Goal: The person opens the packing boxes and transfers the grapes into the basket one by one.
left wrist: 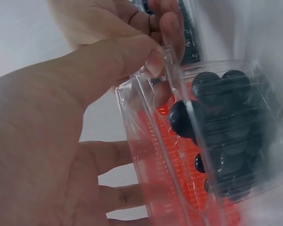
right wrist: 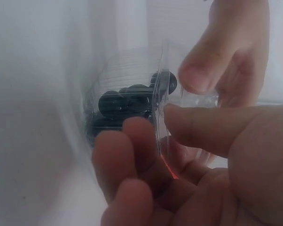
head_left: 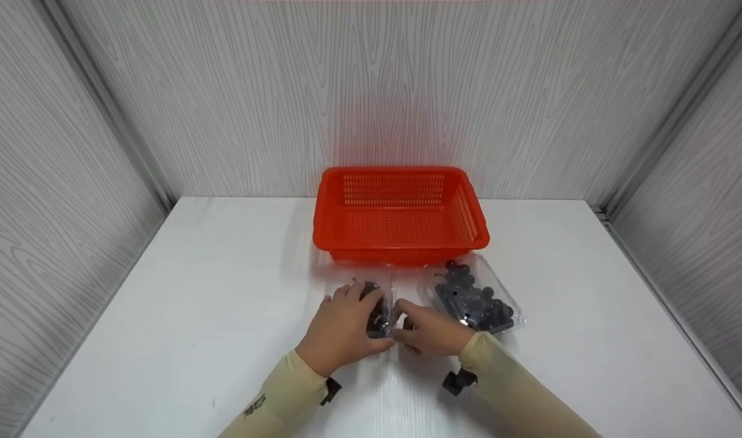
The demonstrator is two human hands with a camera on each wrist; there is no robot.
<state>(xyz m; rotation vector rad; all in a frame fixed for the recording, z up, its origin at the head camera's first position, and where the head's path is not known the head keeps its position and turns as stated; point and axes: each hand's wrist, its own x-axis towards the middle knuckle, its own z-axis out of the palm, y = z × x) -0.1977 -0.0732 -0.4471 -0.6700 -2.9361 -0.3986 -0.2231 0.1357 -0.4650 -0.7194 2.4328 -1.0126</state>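
Note:
Near the middle of the table, a clear plastic clamshell box (head_left: 380,310) with dark grapes (left wrist: 226,127) inside stands between both hands. My left hand (head_left: 345,331) reaches over it from the left and grips it, the thumb at its near corner. At its near right edge, my right hand (head_left: 431,330) pinches the plastic rim (right wrist: 161,101) between thumb and curled fingers. The left palm and fingers cover part of the box in the head view. Whether its lid is fastened I cannot tell. Right of it lies a second clear box (head_left: 475,298) of dark grapes.
A red plastic basket (head_left: 401,246) with slotted sides stands just behind both boxes, against the back wall (head_left: 383,91). The white table (head_left: 194,316) is bounded by grey wood-patterned panels on the left and right.

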